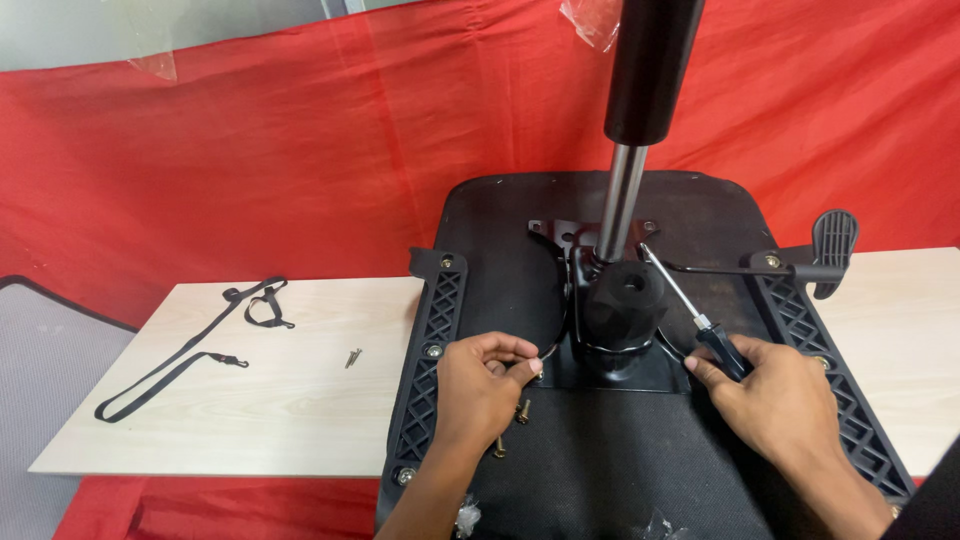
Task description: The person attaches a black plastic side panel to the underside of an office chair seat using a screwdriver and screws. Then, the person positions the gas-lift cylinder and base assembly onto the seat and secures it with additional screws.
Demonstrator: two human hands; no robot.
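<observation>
Fingers (515, 362) of my left hand (480, 385) pinch the cable (556, 335); my right hand (775, 400) grips the screwdriver (690, 312) (angled tip could slip off).

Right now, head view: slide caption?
Right hand holds screwdriver at upturned chair seat's mechanism plate; left hand pinches a thin cable.

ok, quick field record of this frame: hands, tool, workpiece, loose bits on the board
left hand: left hand pinching a thin black cable beside the metal plate
right hand: right hand gripping a screwdriver, tip towards the base of the gas cylinder
workpiece: upturned chair seat, black, with a paddle lever on its right
loose bolts: two brass bolts on the seat near the left hand
board: wooden board with a black strap and a small screw
backdrop: red cloth
</observation>
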